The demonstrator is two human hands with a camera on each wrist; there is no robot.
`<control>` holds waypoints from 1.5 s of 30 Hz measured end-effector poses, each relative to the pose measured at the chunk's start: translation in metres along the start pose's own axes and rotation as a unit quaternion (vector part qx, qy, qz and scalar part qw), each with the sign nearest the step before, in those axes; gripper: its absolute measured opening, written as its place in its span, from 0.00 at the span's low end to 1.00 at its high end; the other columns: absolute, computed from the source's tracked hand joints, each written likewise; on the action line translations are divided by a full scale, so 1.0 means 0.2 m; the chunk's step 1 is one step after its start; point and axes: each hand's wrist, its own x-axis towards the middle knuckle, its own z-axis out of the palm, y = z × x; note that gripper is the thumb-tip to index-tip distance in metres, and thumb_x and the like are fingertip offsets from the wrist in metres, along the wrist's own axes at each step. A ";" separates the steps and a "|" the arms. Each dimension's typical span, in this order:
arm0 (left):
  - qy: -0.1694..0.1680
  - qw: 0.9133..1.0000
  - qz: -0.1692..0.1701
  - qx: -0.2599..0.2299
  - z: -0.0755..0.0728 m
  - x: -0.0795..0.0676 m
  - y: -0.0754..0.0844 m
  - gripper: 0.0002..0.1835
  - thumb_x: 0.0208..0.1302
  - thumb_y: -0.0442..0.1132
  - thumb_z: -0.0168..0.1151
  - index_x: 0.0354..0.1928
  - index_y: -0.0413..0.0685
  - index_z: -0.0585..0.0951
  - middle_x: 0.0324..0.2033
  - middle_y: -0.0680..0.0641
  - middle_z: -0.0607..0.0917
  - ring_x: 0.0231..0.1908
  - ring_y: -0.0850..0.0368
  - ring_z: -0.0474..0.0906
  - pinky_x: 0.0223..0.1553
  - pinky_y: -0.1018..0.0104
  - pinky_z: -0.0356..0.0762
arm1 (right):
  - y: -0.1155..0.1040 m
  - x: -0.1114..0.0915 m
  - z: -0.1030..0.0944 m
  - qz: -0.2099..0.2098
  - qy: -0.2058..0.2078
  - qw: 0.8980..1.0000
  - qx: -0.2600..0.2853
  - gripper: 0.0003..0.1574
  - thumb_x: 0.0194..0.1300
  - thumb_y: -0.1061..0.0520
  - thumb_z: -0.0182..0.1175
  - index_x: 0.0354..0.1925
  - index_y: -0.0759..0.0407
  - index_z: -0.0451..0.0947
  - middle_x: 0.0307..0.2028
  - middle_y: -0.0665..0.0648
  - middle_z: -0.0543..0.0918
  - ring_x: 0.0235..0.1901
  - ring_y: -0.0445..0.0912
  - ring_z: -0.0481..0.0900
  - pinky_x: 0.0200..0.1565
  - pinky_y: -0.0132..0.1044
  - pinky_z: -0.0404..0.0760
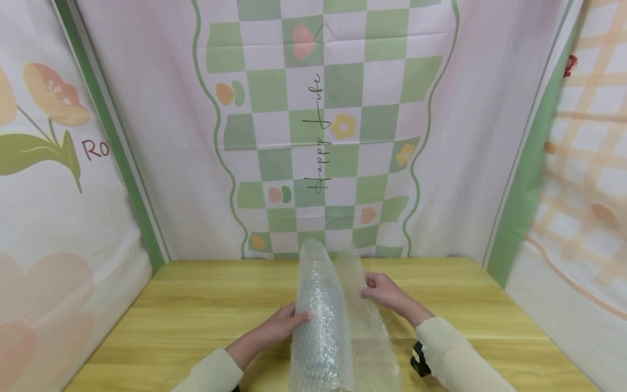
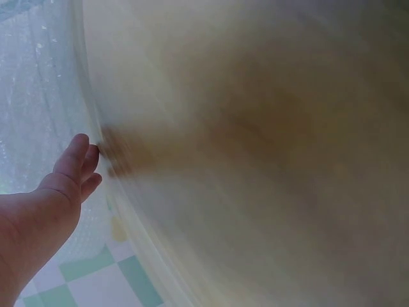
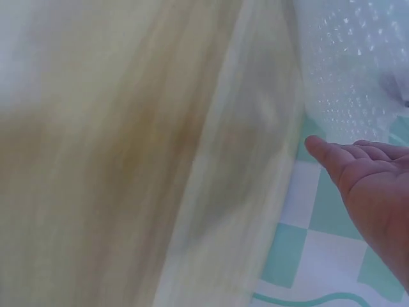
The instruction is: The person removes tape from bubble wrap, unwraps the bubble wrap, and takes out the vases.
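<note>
Your left hand (image 1: 276, 328) comes in from the lower left, arm angled up and inward, pale sleeve (image 1: 211, 374) at the wrist. It holds the roll (image 1: 320, 326) by its left side, thumb laid over the upper face. The roll stretches away from you along the middle of the bench (image 1: 210, 294), its near end running out at the bottom of the head view. It is clear bubble wrap, bluish and cloudy through the body, dotted with glints, paler at the far end. To its right extends a thin, see-through sheet (image 1: 367, 332), wood showing through. Your right hand (image 1: 389, 294) reaches in from the right, fingers bent and close together at the sheet's right edge; you cannot tell whether they pinch it.
</note>
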 end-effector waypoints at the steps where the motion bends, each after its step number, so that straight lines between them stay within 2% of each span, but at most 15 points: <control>1: 0.000 1.000 0.000 0.000 0.00 0.00 0.00 0.35 0.74 0.53 0.50 0.72 0.37 0.58 0.55 0.40 0.77 0.53 0.44 0.76 0.57 0.48 0.74 | 0.01 -0.01 0.00 0.001 -0.003 1.000 -0.001 0.42 0.63 0.65 0.59 0.64 0.88 0.51 0.63 0.83 0.58 0.63 0.73 0.60 0.63 0.60 0.64; 7: 0.001 1.000 -0.003 -0.003 0.00 0.00 -0.01 0.35 0.74 0.53 0.50 0.72 0.37 0.57 0.54 0.40 0.78 0.52 0.44 0.77 0.56 0.48 0.75 | 0.04 -0.03 -0.01 0.007 -0.006 0.999 -0.031 0.45 0.57 0.65 0.63 0.63 0.88 0.52 0.63 0.83 0.59 0.62 0.73 0.61 0.63 0.60 0.63; 17: 0.005 1.000 -0.005 -0.006 0.00 0.00 -0.01 0.35 0.73 0.52 0.51 0.72 0.36 0.58 0.53 0.40 0.79 0.51 0.44 0.78 0.55 0.48 0.75 | 0.07 -0.07 0.00 0.011 0.006 0.992 -0.129 0.55 0.48 0.59 0.73 0.63 0.86 0.56 0.60 0.81 0.66 0.60 0.71 0.66 0.62 0.60 0.65; 25: 0.002 1.000 0.001 -0.001 0.00 0.00 0.00 0.35 0.74 0.53 0.50 0.71 0.35 0.59 0.52 0.41 0.79 0.51 0.45 0.78 0.55 0.49 0.76 | 0.10 -0.09 0.00 0.018 0.004 0.990 -0.141 0.59 0.47 0.58 0.76 0.63 0.88 0.54 0.59 0.83 0.66 0.60 0.72 0.65 0.61 0.61 0.66; 28: 0.000 1.000 0.001 0.001 0.00 -0.01 0.00 0.35 0.74 0.53 0.50 0.71 0.35 0.59 0.52 0.41 0.79 0.51 0.45 0.78 0.54 0.50 0.76 | 0.11 -0.09 0.00 0.010 0.003 0.990 -0.142 0.57 0.45 0.60 0.77 0.63 0.84 0.58 0.55 0.79 0.73 0.57 0.70 0.70 0.59 0.60 0.69; 31: 0.001 1.000 0.000 0.003 0.00 0.00 0.00 0.35 0.74 0.53 0.50 0.71 0.35 0.59 0.53 0.41 0.79 0.51 0.45 0.78 0.55 0.50 0.76 | 0.12 -0.09 0.00 0.003 0.006 0.990 -0.142 0.53 0.42 0.61 0.78 0.62 0.78 0.64 0.47 0.69 0.81 0.51 0.63 0.76 0.56 0.57 0.74; 33: 0.002 1.000 -0.002 0.004 0.00 0.00 0.00 0.35 0.73 0.53 0.50 0.72 0.36 0.59 0.53 0.41 0.79 0.51 0.46 0.78 0.55 0.50 0.76 | 0.13 -0.10 0.00 0.000 0.007 0.989 -0.145 0.52 0.41 0.62 0.78 0.61 0.76 0.66 0.44 0.64 0.82 0.48 0.60 0.78 0.54 0.57 0.75; 40: -0.003 1.000 0.001 0.001 0.00 0.01 0.00 0.35 0.74 0.53 0.50 0.72 0.37 0.58 0.53 0.41 0.79 0.51 0.45 0.78 0.55 0.50 0.76 | 0.13 -0.11 0.01 0.007 0.003 0.989 -0.148 0.58 0.41 0.63 0.78 0.66 0.76 0.60 0.50 0.68 0.80 0.53 0.63 0.75 0.57 0.58 0.73; 43: -0.005 1.000 0.002 -0.001 0.00 0.01 0.00 0.35 0.74 0.53 0.50 0.72 0.38 0.58 0.54 0.41 0.78 0.51 0.45 0.78 0.54 0.50 0.77 | 0.13 -0.11 0.01 0.004 0.002 0.987 -0.161 0.61 0.41 0.62 0.78 0.67 0.79 0.56 0.56 0.75 0.73 0.58 0.67 0.70 0.61 0.59 0.68; 45: -0.005 1.000 0.003 -0.002 0.00 0.01 0.00 0.35 0.74 0.53 0.50 0.72 0.37 0.58 0.53 0.41 0.79 0.51 0.45 0.78 0.54 0.50 0.77 | 0.13 -0.12 0.01 0.001 0.003 0.984 -0.177 0.63 0.41 0.61 0.78 0.67 0.81 0.53 0.61 0.79 0.66 0.62 0.71 0.63 0.64 0.62 0.61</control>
